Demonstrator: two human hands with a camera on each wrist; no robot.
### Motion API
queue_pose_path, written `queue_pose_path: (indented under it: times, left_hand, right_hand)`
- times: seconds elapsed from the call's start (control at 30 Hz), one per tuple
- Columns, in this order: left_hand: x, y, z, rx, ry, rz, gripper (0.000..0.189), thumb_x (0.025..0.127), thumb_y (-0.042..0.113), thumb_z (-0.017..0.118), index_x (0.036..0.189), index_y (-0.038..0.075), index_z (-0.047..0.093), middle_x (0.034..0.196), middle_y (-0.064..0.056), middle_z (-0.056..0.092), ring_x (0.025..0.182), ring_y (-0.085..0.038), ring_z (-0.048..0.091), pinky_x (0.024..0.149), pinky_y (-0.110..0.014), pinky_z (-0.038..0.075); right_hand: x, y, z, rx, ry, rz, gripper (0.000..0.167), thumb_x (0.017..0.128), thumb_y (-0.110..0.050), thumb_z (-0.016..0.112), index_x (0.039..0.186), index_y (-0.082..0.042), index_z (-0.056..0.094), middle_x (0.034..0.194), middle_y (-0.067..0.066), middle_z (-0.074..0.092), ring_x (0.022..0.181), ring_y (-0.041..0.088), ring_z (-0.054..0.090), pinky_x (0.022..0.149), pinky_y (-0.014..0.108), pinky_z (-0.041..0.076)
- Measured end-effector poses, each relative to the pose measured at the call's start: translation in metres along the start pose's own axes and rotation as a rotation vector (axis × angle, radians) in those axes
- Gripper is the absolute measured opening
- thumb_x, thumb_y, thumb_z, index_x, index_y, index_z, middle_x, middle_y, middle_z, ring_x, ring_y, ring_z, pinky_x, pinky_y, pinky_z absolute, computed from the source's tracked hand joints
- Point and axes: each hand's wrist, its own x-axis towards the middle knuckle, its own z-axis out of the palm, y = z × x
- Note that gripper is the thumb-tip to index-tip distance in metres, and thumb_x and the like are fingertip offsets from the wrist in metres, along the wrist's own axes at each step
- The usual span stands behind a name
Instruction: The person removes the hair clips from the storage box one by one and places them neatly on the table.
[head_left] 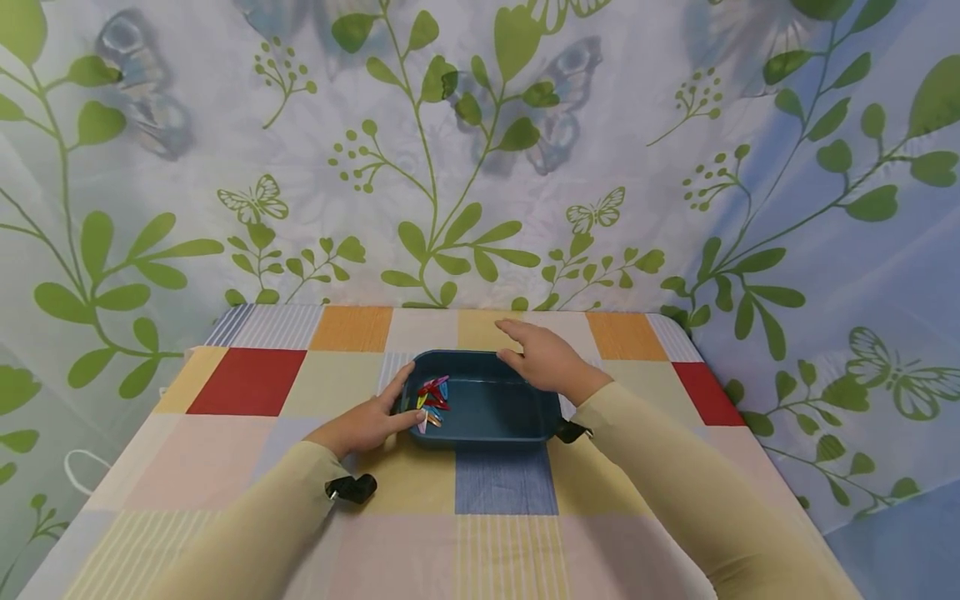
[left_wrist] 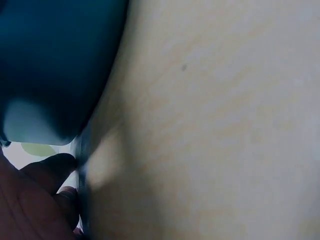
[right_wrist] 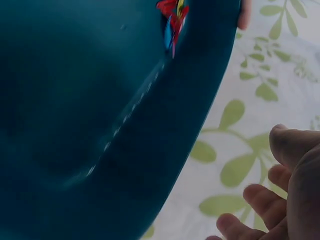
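Note:
A dark teal rectangular tray [head_left: 491, 408] with raised walls is in the middle of the head view. Several small, slim, shiny coloured clips [head_left: 433, 400], in red, blue, yellow, purple and other colours, lie heaped at its left end. At that end my left hand [head_left: 369, 423] holds the tray, thumb over the rim and fingers along the outer left side. Over the far right part of the tray is my right hand [head_left: 547, 358], fingers stretched out and thumb apart, holding nothing. In the right wrist view, its fingers [right_wrist: 265, 205] show beyond the tray's rim.
A patchwork-patterned cloth [head_left: 390, 550] covers the table. Behind it and at both sides hangs a curtain [head_left: 465, 167] printed with green leaves and butterflies. A white cord loop [head_left: 78, 471] shows at the table's left edge. Black wrist cameras [head_left: 356, 488] sit at both cuffs.

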Motion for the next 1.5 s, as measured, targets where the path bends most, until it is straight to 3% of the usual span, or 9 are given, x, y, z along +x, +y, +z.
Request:
queue_pose_path:
  times: [0.2,0.57,0.93,1.1,1.2,1.5]
  left_hand:
    - [-0.001,0.001,0.001,-0.017,0.005,0.010,0.096,0.100,0.064,0.059,0.170,0.039,-0.003,0.178,-0.013,0.014,0.158,-0.058,0.013,0.127,-0.072,0.004]
    - [-0.004,0.001,0.001,-0.035,0.011,-0.008,0.095,0.100,0.065,0.059,0.169,0.041,-0.001,0.176,-0.016,0.020,0.156,-0.062,0.013,0.124,-0.077,0.010]
    - [-0.004,0.001,0.004,-0.046,0.005,-0.015,0.092,0.102,0.061,0.058,0.169,0.042,-0.002,0.177,-0.013,0.017,0.156,-0.063,0.010,0.124,-0.078,0.008]
    - [-0.003,-0.001,0.005,-0.047,0.003,-0.054,0.093,0.099,0.066,0.058,0.167,0.048,-0.002,0.177,-0.012,0.017,0.155,-0.065,0.006,0.120,-0.082,0.014]
    - [-0.003,-0.002,0.005,-0.055,0.008,-0.048,0.092,0.099,0.067,0.058,0.167,0.050,-0.002,0.177,-0.010,0.016,0.155,-0.064,0.003,0.121,-0.081,0.011]
    - [-0.001,-0.002,0.004,-0.026,0.010,-0.010,0.094,0.099,0.068,0.057,0.169,0.045,-0.001,0.178,-0.011,0.014,0.156,-0.062,0.008,0.123,-0.078,0.010]
  right_hand:
    - [0.016,-0.022,0.012,0.007,-0.056,-0.038,0.057,0.108,-0.030,0.062,0.160,-0.015,0.047,0.159,0.008,0.054,0.143,0.029,0.056,0.117,0.049,0.047]
    - [0.039,-0.047,0.031,0.000,-0.188,-0.165,0.043,0.105,-0.020,0.066,0.148,-0.012,0.062,0.148,0.007,0.065,0.136,0.025,0.063,0.114,0.044,0.051]
    - [0.057,-0.042,0.055,0.023,-0.321,-0.173,0.036,0.104,-0.018,0.068,0.141,-0.016,0.069,0.120,0.003,0.078,0.107,0.017,0.072,0.095,0.037,0.059]
    - [0.062,-0.036,0.066,0.065,-0.357,-0.153,0.033,0.103,-0.017,0.070,0.136,-0.017,0.073,0.115,0.000,0.079,0.092,0.010,0.068,0.085,0.031,0.058]
    - [0.065,-0.034,0.073,0.058,-0.370,-0.174,0.034,0.102,-0.017,0.070,0.136,-0.019,0.073,0.116,-0.001,0.078,0.087,0.007,0.065,0.081,0.028,0.056]
    - [0.072,-0.037,0.085,0.083,-0.400,-0.216,0.038,0.099,-0.016,0.075,0.136,-0.020,0.074,0.119,-0.003,0.077,0.089,0.004,0.063,0.083,0.023,0.054]
